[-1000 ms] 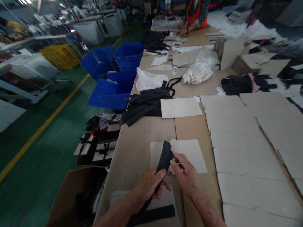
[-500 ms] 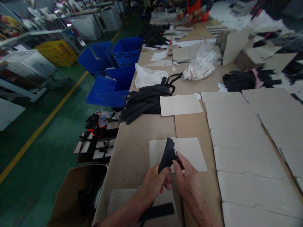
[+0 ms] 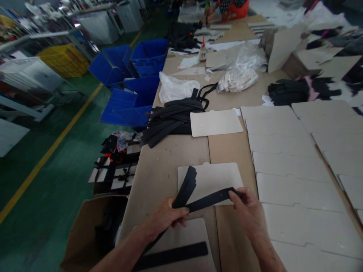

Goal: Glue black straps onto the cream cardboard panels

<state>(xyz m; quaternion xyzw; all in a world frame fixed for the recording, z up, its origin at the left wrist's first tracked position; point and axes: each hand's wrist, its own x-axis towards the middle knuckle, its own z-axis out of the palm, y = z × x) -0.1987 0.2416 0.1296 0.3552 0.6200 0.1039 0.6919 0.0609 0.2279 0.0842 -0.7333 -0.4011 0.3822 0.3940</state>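
Note:
My left hand (image 3: 170, 214) is closed round a bundle of black strips (image 3: 185, 189), whose upper ends fan out above the fist. One black strip (image 3: 210, 200) stretches from the bundle to my right hand (image 3: 249, 207), which pinches its far end. Beneath it lies a beige board (image 3: 211, 173) with rounded corners and a small tab on its top edge. Closer to me, another black strip (image 3: 176, 255) rests across a beige board (image 3: 195, 230), partly covered by my left arm.
Overlapping beige boards (image 3: 297, 189) fill the table's right side. Beyond the work lie a pile of black strips (image 3: 170, 121), another board (image 3: 217, 122) and a clear plastic bag (image 3: 241, 71). Blue bins (image 3: 127, 107) and an open carton (image 3: 85, 226) stand left. Across the table is a person in orange (image 3: 235, 10).
My right hand has moved right, drawing one strip out of the bundle. My left hand has shifted left and tilted the bundle. The person at the back has leaned left.

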